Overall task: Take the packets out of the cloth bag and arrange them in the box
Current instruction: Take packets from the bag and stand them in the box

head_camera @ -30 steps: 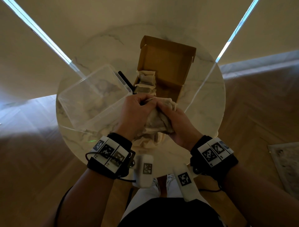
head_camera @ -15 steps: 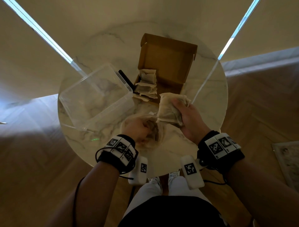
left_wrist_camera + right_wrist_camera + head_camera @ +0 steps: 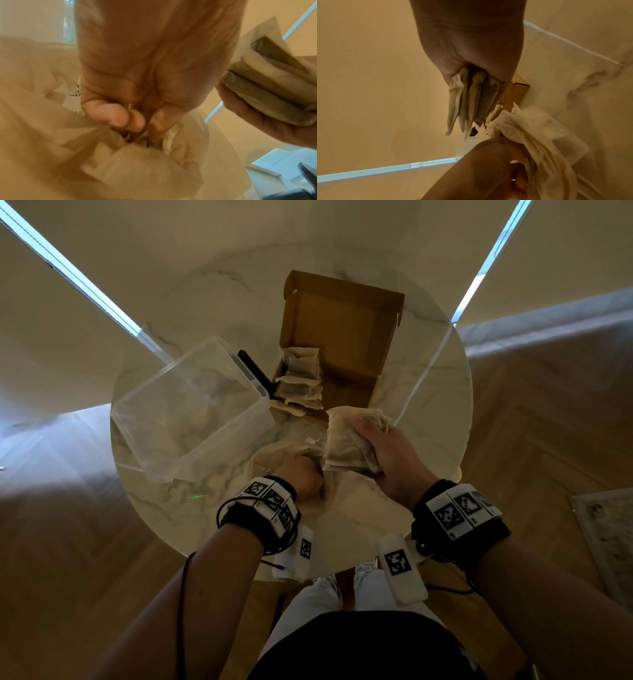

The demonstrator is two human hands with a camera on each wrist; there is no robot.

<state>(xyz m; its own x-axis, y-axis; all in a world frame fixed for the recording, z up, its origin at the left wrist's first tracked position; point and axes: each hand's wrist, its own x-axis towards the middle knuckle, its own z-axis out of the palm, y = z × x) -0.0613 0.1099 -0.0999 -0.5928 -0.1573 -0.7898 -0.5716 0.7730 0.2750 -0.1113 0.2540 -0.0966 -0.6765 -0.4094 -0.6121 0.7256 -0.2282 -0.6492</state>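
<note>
My right hand [image 3: 383, 453] grips a stack of pale paper packets [image 3: 346, 443] above the table, just in front of the open cardboard box [image 3: 342, 337]; the same packets [image 3: 471, 101] fan out below the fist in the right wrist view. Several packets [image 3: 299, 381] lie along the box's left side. My left hand [image 3: 305, 477] holds the crumpled cream cloth bag [image 3: 274, 453] near the table's front, its fingers [image 3: 120, 117] curled into the cloth [image 3: 51, 121]. What is inside the bag is hidden.
A clear plastic tub [image 3: 188, 409] stands left of the box on the round marble table [image 3: 428, 405]. A black flat object [image 3: 253, 368] lies between tub and box. A white cord [image 3: 424, 374] runs across the table's right side. Wooden floor surrounds the table.
The right hand pulled the stack of packets out of the bag and lifted it to the right, toward the box. The left hand drew the bag down toward me.
</note>
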